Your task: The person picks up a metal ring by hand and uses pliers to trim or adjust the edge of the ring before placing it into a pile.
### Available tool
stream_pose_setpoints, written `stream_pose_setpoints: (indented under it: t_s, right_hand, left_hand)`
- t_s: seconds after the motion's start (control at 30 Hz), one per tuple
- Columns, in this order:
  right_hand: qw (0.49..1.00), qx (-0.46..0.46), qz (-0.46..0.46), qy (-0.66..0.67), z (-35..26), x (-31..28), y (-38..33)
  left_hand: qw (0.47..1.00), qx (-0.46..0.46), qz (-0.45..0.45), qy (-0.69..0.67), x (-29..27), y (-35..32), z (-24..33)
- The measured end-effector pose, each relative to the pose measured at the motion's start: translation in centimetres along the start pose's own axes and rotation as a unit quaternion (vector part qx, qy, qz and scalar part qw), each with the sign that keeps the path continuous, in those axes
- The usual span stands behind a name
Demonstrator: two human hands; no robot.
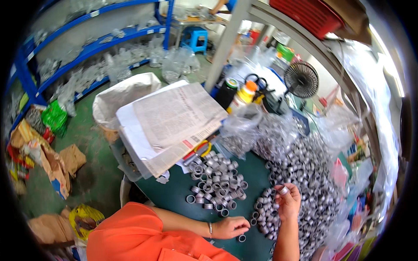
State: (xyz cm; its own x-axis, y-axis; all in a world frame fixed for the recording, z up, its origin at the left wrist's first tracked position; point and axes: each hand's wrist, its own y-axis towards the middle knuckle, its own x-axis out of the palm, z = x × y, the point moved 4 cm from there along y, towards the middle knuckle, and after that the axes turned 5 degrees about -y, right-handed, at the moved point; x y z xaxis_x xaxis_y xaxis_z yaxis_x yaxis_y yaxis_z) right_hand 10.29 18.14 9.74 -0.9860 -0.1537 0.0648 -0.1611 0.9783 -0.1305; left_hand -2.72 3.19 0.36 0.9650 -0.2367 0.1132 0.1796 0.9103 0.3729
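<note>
My right hand (288, 202) pinches a short grey metal ring (284, 190) between thumb and fingertips, above the edge of a large heap of similar rings (309, 174). My left hand (232, 227) rests low over the green tabletop (174, 193), its fingers loosely bent and slightly apart, with nothing seen in them. Just below its fingertips lies a single ring (241, 238). A smaller pile of rings (217, 182) sits beyond my left hand, separated from the big heap by a strip of tabletop.
Newspaper sheets (178, 117) lie on a box at the left, with yellow-handled pliers (203, 148) beside them. Plastic bags of parts (272, 130), bottles and a small black fan (301, 79) stand behind the piles. A white sack (124, 98) and blue shelving (100, 48) are farther left.
</note>
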Motion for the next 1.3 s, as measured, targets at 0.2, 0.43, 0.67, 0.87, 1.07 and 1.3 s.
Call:
stream_pose_setpoints:
  t_s: [0.2, 0.43, 0.67, 0.87, 1.07, 1.3]
  right_hand:
    - [0.996, -0.029, -0.048, -0.074, -1.5, 2.2, 4.4]
    - [0.995, -0.088, 0.030, -0.021, -3.7, 0.9, 7.6]
    - [0.994, 0.018, 0.058, -0.092, -2.7, -0.1, 7.8]
    - [0.991, 0.077, -0.009, -0.108, -2.7, -0.9, 12.5]
    - [0.977, -0.090, 0.154, 0.117, -7.8, -4.6, 21.7]
    - [0.970, -0.153, 0.154, -0.108, -4.2, -4.1, 17.1]
  left_hand:
    - [0.998, 0.035, 0.046, -0.029, 0.3, 0.1, -1.3]
    - [0.997, 0.034, 0.053, -0.053, 0.1, 0.2, -1.0]
    - [0.998, -0.029, 0.033, -0.054, -0.6, 0.2, 0.0]
    - [0.997, -0.035, 0.047, -0.059, -0.9, 0.6, 0.1]
    - [0.996, -0.045, 0.026, -0.076, -0.9, 0.9, 0.7]
    - [0.996, -0.040, 0.041, -0.062, -1.3, 0.8, 0.7]
